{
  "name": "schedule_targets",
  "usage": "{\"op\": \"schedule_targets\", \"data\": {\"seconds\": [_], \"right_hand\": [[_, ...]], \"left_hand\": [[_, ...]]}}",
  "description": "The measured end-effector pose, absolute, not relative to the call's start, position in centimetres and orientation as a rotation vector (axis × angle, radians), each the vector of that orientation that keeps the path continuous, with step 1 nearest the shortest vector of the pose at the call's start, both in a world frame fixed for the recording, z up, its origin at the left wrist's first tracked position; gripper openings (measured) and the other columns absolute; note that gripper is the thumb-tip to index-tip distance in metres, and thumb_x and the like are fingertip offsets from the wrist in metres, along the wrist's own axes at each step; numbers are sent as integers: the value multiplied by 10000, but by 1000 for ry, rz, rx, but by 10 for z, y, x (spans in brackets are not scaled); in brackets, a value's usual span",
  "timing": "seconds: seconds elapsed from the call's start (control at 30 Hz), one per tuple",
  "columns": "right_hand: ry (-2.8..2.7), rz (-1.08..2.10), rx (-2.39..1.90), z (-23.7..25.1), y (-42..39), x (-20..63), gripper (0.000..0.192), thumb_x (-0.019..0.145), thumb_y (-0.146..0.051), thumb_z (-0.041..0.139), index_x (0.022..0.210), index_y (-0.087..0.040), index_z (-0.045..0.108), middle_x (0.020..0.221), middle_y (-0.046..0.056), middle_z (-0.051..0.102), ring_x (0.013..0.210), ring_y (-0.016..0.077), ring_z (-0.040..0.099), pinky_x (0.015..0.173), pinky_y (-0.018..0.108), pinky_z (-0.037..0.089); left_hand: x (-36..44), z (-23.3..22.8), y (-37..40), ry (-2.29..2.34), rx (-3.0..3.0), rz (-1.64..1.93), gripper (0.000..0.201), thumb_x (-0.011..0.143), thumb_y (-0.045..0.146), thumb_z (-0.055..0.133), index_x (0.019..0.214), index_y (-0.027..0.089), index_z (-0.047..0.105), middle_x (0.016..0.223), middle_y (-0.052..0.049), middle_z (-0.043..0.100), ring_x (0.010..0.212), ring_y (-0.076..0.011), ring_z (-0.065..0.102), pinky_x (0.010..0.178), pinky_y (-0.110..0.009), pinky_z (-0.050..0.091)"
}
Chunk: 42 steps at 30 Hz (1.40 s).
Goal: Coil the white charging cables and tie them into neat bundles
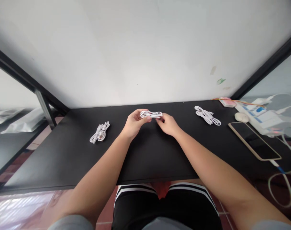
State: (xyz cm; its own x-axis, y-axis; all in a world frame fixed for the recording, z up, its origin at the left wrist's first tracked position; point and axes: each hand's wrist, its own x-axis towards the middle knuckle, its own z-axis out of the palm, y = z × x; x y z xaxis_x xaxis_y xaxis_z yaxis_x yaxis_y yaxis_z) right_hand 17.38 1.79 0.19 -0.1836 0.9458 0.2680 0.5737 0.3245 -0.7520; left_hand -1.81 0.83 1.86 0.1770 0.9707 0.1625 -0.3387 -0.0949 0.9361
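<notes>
A coiled white cable (pixel 151 114) is held just above the black table (pixel 71 159), near its far middle. My left hand (pixel 134 123) pinches the coil's left end between thumb and fingers. My right hand (pixel 168 124) grips its right end. A bundled white cable (pixel 100 132) lies on the table to the left of my left hand. Another loose white cable bundle (pixel 207 115) lies to the right of my right hand.
A phone (pixel 254 140) lies face up at the right, plugged into a cable. Behind it are a white power strip (pixel 265 119), a small round white object (pixel 241 117) and a pink item (pixel 227 101). A white wall stands behind the table; black frame bars flank both sides.
</notes>
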Motion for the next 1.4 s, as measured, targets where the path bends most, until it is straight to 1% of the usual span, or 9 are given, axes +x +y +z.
{"op": "schedule_targets", "data": {"seconds": [0.1, 0.2, 0.33, 0.5, 0.7, 0.9, 1.03, 1.2, 1.4], "right_hand": [[-1676, 755, -1285, 3, 23, 188, 367, 799, -134, 608, 1159, -199, 634, 1116, 86, 702, 857, 172, 662, 750, 317, 532], [-1811, 826, -1029, 8, 17, 188, 597, 789, -162, 653, 1366, -246, 523, 1330, 105, 626, 1051, 196, 657, 846, 337, 546], [-1951, 872, -946, 11, 5, 175, 539, 862, -217, 621, 1393, -246, 530, 1232, 84, 688, 968, 190, 685, 836, 339, 551], [-1865, 806, -1089, 10, 5, 169, 376, 979, -352, 498, 1305, -225, 636, 892, 36, 735, 745, 172, 672, 744, 320, 543], [-1836, 680, -1108, 14, 4, 163, 316, 980, -267, 449, 1181, -205, 685, 1089, 75, 719, 967, 204, 663, 869, 328, 501], [-1776, 731, -1155, 15, -1, 155, 396, 1020, -370, 366, 997, -174, 709, 964, 78, 705, 894, 195, 655, 819, 307, 484], [-1783, 746, -1276, 14, 0, 159, 376, 993, -424, 456, 931, -181, 736, 821, 47, 725, 771, 192, 659, 713, 297, 466], [-1702, 770, -1234, 12, 4, 165, 194, 894, -338, 626, 933, -201, 758, 917, 55, 752, 817, 209, 684, 757, 321, 502], [-1492, 1043, -1101, 13, 5, 165, 247, 829, -438, 706, 873, -195, 703, 790, 41, 725, 678, 177, 660, 635, 309, 534]], "left_hand": [[-18, 18, 9, 768, 1123, 1278, 452, 685, 296, 872, 1069, 149, 684, 1015, -74, 734, 865, -149, 705, 850, -321, 588], [-18, 19, 8, 793, 1087, 1257, 457, 688, 307, 870, 1064, 135, 675, 955, -67, 737, 803, -142, 711, 809, -311, 598], [-18, 20, 8, 824, 1043, 1252, 472, 680, 299, 878, 1058, 122, 657, 883, -69, 742, 731, -137, 712, 764, -294, 598], [-16, 18, 8, 759, 1112, 1215, 430, 719, 305, 850, 1079, 132, 691, 1012, -103, 746, 867, -167, 721, 824, -294, 581], [-10, 10, 6, 940, 1303, 1102, 340, 814, 436, 742, 1002, 153, 733, 1010, -100, 743, 898, -190, 705, 724, -282, 577], [-7, 11, 4, 926, 1258, 1109, 342, 822, 455, 731, 938, 136, 697, 930, -92, 737, 849, -181, 705, 719, -289, 591], [-7, 10, 5, 968, 1235, 1082, 374, 818, 482, 732, 909, 128, 652, 820, -79, 717, 746, -169, 698, 659, -293, 603], [-9, 9, 5, 1028, 1259, 1168, 380, 792, 488, 757, 843, 136, 622, 722, -44, 691, 651, -139, 672, 626, -292, 618], [-11, 14, 5, 1073, 1249, 1237, 393, 763, 464, 787, 897, 138, 613, 714, -37, 696, 633, -148, 671, 573, -295, 618]]}}
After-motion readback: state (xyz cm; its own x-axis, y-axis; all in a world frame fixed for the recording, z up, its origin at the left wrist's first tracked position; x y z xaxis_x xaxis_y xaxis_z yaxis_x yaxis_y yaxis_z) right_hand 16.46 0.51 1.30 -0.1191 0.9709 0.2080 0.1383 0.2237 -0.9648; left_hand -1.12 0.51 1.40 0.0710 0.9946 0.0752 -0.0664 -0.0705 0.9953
